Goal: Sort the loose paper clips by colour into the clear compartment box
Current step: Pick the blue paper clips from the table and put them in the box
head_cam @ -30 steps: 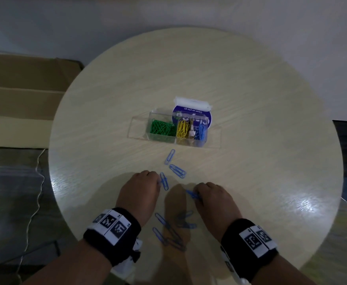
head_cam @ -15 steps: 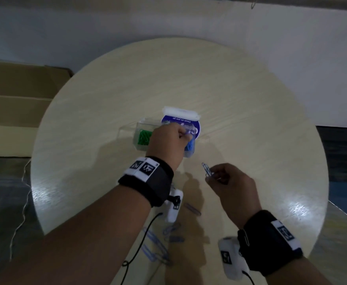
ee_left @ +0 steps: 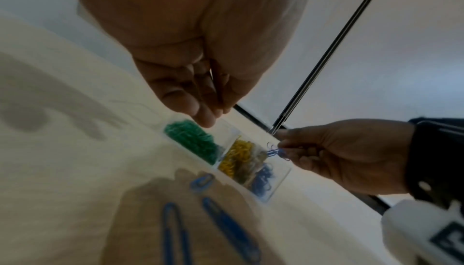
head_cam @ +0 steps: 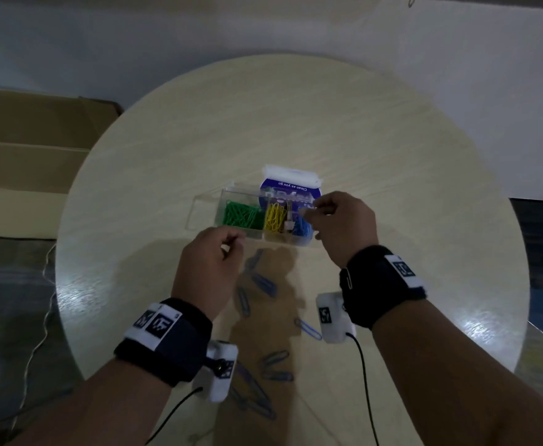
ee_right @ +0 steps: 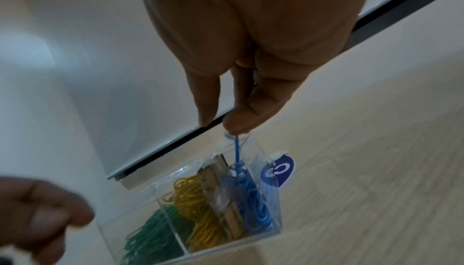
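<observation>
The clear compartment box [head_cam: 206, 210] stands mid-table with green clips [head_cam: 241, 215], yellow clips [head_cam: 275, 217] and blue clips [head_cam: 304, 228] in separate sections. My right hand [head_cam: 312, 214] hovers over the blue section. In the right wrist view its thumb and finger pinch a blue paper clip [ee_right: 236, 148] that hangs down into that section. My left hand [head_cam: 231, 247] is just in front of the box, fingers curled, with nothing in it. Several loose blue clips [head_cam: 265, 283] lie on the table between my arms, and they also show close up as blue clips [ee_left: 231, 229] in the left wrist view.
A wipes packet [head_cam: 291, 185] with a blue label lies right behind the box. A wooden peg [ee_right: 226, 199] sits between the yellow and blue sections. The round table [head_cam: 392, 188] drops off on all sides. A cardboard box [head_cam: 32, 156] is on the floor at the left.
My left hand has drawn back from over the box toward me, now empty. My right hand has carried its blue clip forward from the table's middle to above the blue section.
</observation>
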Tool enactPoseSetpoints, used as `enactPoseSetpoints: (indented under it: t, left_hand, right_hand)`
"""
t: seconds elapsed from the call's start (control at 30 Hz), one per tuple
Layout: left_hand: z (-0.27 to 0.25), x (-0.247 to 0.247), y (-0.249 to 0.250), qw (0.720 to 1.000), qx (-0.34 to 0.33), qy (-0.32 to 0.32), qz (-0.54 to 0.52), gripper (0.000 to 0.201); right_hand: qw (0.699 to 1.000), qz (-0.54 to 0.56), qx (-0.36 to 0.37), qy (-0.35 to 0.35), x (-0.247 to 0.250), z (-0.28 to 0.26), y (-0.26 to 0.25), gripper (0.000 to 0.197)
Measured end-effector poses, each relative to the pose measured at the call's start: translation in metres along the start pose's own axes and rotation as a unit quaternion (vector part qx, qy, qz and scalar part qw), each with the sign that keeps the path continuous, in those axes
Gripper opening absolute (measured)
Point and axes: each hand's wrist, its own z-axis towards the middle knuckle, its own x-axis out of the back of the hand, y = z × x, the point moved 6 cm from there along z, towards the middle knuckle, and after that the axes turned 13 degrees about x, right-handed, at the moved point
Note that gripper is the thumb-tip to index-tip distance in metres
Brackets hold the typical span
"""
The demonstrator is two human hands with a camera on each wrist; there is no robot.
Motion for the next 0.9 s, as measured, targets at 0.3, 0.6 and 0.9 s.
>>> enactPoseSetpoints:
  t: [0.3,0.6,0.9]
  left_hand:
    - [-0.025,-0.011,-0.036,0.97,-0.046,-0.093,0.221,0.019]
    - [-0.053,-0.006,-0.063,0.898,-0.246,-0.133,0.339,0.012]
    - [-0.072,-0.007,-0.069,0.926,-0.164,-0.191,0.283,0.022]
  right_hand:
    - [0.977,-0.177,0.055,-0.106,-0.006,-0.102,0.026,0.022]
    - [0.955,-0.219,0.119,-0.159,-0.043,-0.16,0.041,0.008]
    - [0.897,-0.226,0.232,-0.3,-0.068,-0.19,0.009,0.042]
